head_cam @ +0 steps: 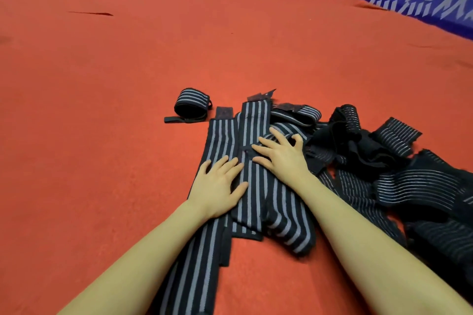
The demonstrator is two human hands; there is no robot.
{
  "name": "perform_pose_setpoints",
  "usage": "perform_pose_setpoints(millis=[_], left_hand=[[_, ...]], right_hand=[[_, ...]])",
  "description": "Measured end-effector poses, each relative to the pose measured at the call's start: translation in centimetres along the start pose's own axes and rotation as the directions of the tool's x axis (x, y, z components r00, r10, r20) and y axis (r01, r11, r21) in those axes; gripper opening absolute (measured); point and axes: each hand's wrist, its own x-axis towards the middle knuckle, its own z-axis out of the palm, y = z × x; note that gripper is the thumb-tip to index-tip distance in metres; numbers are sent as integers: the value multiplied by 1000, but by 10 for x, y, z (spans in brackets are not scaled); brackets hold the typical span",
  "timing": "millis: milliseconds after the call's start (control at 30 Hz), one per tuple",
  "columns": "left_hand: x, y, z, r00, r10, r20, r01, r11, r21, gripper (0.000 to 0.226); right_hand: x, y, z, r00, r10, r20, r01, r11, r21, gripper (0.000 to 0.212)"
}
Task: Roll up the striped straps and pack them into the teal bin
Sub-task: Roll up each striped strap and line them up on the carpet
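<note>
Head view showed your left hand (220, 184) lying flat with straight fingers on the leftmost strap (222, 140), grasping nothing. Your right hand (279, 156) pressed the middle strap (256, 120), its far fingers bent on the cloth, not closed around it. You seemed to be flattening straps before rolling; the next move needed one strap end freed and turned over. One roll (192, 103) lay at 11 o'clock. A tangled pile (384, 161) at 3 o'clock crowded the work. No bin was visible on the red carpet (128, 59).

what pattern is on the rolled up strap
Dark navy with pale grey lengthwise stripes on the rolled strap, seen in the head view.
</note>
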Motion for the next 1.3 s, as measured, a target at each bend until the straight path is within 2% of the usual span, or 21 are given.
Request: perform_pose_setpoints(millis=[100, 167, 267, 367, 467, 533, 633, 700, 767, 867, 967, 1033, 1100, 1200, 1300], left_hand=[[3, -3, 6, 1000, 9, 4, -9, 999, -31, 65], [1, -2, 9, 999, 23, 48, -22, 999, -23, 67], [-1, -3, 13, 998, 12, 63, -11, 1000, -15, 82], [-1, -3, 17, 999, -14, 42, 16, 999, -39, 82], [6, -5, 14, 999, -8, 40, 9, 1000, -29, 82], [10, -7, 12, 999, -5, 45, 6, 999, -32, 83], [9, -8, 13, 997, 3, 71, -1, 1000, -23, 84], [8, -10, 14, 997, -2, 82, 4, 1000, -21, 77], [8, -11, 16, 995, -8, 103, 12, 999, -40, 62], [2, -7, 14, 991, -15, 135, 26, 997, -79, 55], [-2, 5, 1, 999, -40, 5, 40, 964, -264, 55], [-2, 18, -15, 985, -46, -164, -22, 920, -392, 61], [-1, 34, -35, 955, -13, -297, -125, 888, -443, 64], [2, 56, -62, 934, 74, -350, -258, 818, -515, 58], [8, 69, -79, 911, 56, -409, -310, 747, -588, 50]], right_hand=[[-4, -1, 19, 978, 56, -201, -49, 998, 43, 22], [-8, -1, 27, 950, 130, -284, -101, 989, 112, 17], [-12, -5, 29, 906, 208, -369, -130, 966, 225, 27], [-14, -4, 26, 828, 354, -434, -197, 909, 366, 31], [-11, 4, 17, 741, 540, -399, -301, 799, 521, 36], [-11, 5, 9, 720, 600, -350, -316, 732, 604, 37], [-17, 1, -7, 713, 624, -319, -240, 645, 726, 27], [-19, -4, -21, 704, 634, -320, -197, 608, 769, 23], [-20, -9, -34, 704, 631, -324, -176, 598, 782, 22], [-29, -14, -49, 725, 589, -358, -130, 627, 768, 20], [-35, -14, -66, 736, 568, -369, -106, 634, 766, 20], [-36, -13, -80, 725, 570, -387, -88, 633, 769, 20], [-38, -13, -92, 716, 598, -359, -93, 592, 800, 21], [-43, -13, -109, 715, 613, -336, -85, 553, 829, 17], [-43, -13, -126, 709, 586, -391, -25, 576, 817, 16]])
